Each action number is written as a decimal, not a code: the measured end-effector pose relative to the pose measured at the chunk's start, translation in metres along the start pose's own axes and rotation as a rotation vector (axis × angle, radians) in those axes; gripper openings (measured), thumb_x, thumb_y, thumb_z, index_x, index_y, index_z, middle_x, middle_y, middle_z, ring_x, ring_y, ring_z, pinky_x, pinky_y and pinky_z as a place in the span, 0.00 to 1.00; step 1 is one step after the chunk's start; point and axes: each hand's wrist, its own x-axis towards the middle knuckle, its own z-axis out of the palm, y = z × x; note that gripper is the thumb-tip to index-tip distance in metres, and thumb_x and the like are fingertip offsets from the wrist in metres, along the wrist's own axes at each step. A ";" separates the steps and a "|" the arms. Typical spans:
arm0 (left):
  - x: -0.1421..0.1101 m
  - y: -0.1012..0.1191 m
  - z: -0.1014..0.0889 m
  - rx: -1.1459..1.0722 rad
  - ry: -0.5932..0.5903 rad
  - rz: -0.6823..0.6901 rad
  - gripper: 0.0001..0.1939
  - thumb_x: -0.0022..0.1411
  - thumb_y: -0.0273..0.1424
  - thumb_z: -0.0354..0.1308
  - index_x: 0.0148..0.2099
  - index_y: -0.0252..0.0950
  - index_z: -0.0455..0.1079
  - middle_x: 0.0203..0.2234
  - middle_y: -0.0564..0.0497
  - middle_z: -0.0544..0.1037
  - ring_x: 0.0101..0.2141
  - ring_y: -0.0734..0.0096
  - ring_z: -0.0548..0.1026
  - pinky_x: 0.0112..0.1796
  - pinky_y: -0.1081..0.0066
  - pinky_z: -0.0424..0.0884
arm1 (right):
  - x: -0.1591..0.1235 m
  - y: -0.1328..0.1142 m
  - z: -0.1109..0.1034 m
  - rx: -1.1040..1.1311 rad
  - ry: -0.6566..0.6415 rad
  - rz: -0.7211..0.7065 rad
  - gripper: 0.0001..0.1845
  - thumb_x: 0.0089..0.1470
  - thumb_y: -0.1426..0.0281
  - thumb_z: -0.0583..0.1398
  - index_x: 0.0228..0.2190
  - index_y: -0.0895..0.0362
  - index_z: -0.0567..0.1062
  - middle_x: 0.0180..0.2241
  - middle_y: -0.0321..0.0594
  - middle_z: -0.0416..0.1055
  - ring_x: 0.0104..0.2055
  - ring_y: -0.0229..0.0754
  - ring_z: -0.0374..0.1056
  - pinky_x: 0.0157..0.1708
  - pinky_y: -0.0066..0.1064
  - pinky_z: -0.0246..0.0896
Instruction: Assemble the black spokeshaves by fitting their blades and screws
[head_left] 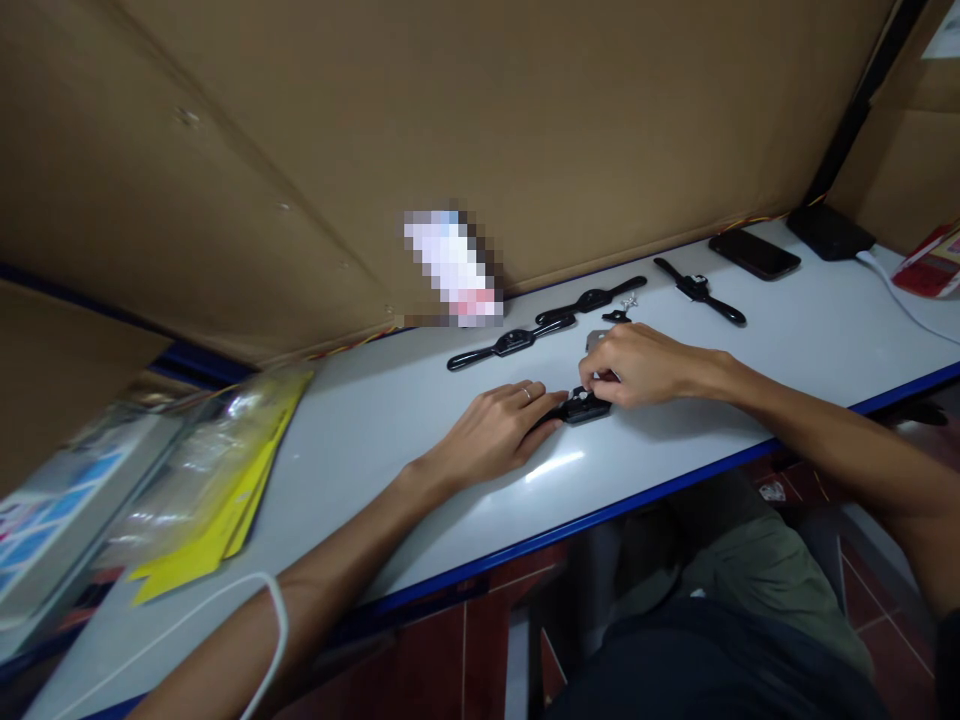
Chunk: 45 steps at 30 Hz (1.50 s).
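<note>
A black spokeshave (589, 408) lies on the white table, its middle body showing between my hands. My left hand (499, 428), with a ring on one finger, is closed over its left handle and holds it down. Above the right part of the body, the fingers of my right hand (634, 368) are pinched together; what they grip is hidden. Just behind my right hand sit a flat metal blade (596, 340), a small black part (616, 316) and several small silver screws (630, 302). Two more spokeshaves, one nearer (514, 343) and one farther (592, 300), lie behind my hands.
Another spokeshave (699, 290) lies back right, near a dark phone (754, 254) and a black box (831, 232) with a white cable. Plastic bags and yellow sheets (259, 490) lie at left. A cardboard wall (562, 130) rises behind; the table's blue edge (600, 513) runs in front.
</note>
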 end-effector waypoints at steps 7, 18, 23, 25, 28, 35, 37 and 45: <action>0.000 -0.001 0.002 0.019 -0.006 0.011 0.21 0.77 0.37 0.42 0.58 0.32 0.70 0.37 0.45 0.77 0.36 0.62 0.77 0.36 0.62 0.75 | 0.001 0.000 0.001 0.100 -0.045 -0.086 0.17 0.51 0.75 0.56 0.36 0.54 0.85 0.30 0.37 0.78 0.31 0.39 0.64 0.35 0.33 0.51; 0.000 -0.001 0.001 0.034 0.005 0.019 0.20 0.78 0.37 0.41 0.56 0.32 0.70 0.36 0.46 0.76 0.35 0.63 0.76 0.35 0.64 0.74 | 0.002 0.000 0.002 0.119 -0.018 -0.126 0.20 0.52 0.76 0.57 0.41 0.54 0.85 0.30 0.37 0.80 0.31 0.38 0.66 0.37 0.32 0.55; -0.001 -0.001 0.002 0.041 0.002 0.012 0.20 0.78 0.37 0.41 0.56 0.33 0.70 0.36 0.46 0.76 0.35 0.63 0.76 0.35 0.64 0.74 | 0.001 -0.001 0.002 0.086 -0.032 -0.119 0.21 0.54 0.75 0.56 0.44 0.53 0.85 0.33 0.40 0.82 0.34 0.41 0.68 0.38 0.34 0.56; 0.000 -0.001 0.001 0.042 0.001 0.016 0.20 0.78 0.37 0.41 0.56 0.33 0.70 0.35 0.46 0.76 0.35 0.63 0.76 0.35 0.64 0.73 | 0.000 -0.002 0.001 0.075 -0.030 -0.109 0.21 0.54 0.76 0.56 0.44 0.53 0.85 0.34 0.40 0.82 0.35 0.41 0.69 0.39 0.34 0.56; 0.000 0.000 0.001 0.045 -0.005 0.012 0.20 0.78 0.37 0.41 0.56 0.33 0.70 0.35 0.46 0.76 0.35 0.63 0.76 0.35 0.64 0.74 | 0.001 -0.003 0.001 0.057 -0.034 -0.111 0.22 0.54 0.77 0.55 0.43 0.52 0.84 0.35 0.40 0.82 0.35 0.41 0.68 0.38 0.33 0.56; -0.001 -0.001 0.002 0.029 -0.010 0.003 0.21 0.78 0.37 0.42 0.62 0.32 0.66 0.40 0.44 0.78 0.38 0.61 0.78 0.38 0.61 0.76 | 0.000 0.000 -0.002 -0.091 0.009 0.049 0.19 0.53 0.75 0.54 0.38 0.55 0.84 0.32 0.42 0.79 0.30 0.40 0.63 0.33 0.33 0.49; -0.001 -0.002 0.003 0.034 -0.006 0.000 0.22 0.78 0.37 0.42 0.64 0.32 0.64 0.41 0.44 0.78 0.39 0.61 0.78 0.38 0.62 0.76 | 0.000 0.001 -0.003 -0.114 -0.030 0.064 0.18 0.52 0.75 0.54 0.35 0.56 0.84 0.30 0.42 0.78 0.28 0.39 0.61 0.32 0.33 0.47; -0.001 -0.001 0.003 0.052 0.011 0.015 0.22 0.78 0.37 0.41 0.63 0.31 0.65 0.39 0.44 0.79 0.37 0.62 0.78 0.37 0.63 0.76 | 0.002 -0.001 -0.001 -0.086 -0.067 0.063 0.16 0.51 0.77 0.55 0.31 0.57 0.83 0.28 0.41 0.75 0.26 0.38 0.56 0.33 0.34 0.47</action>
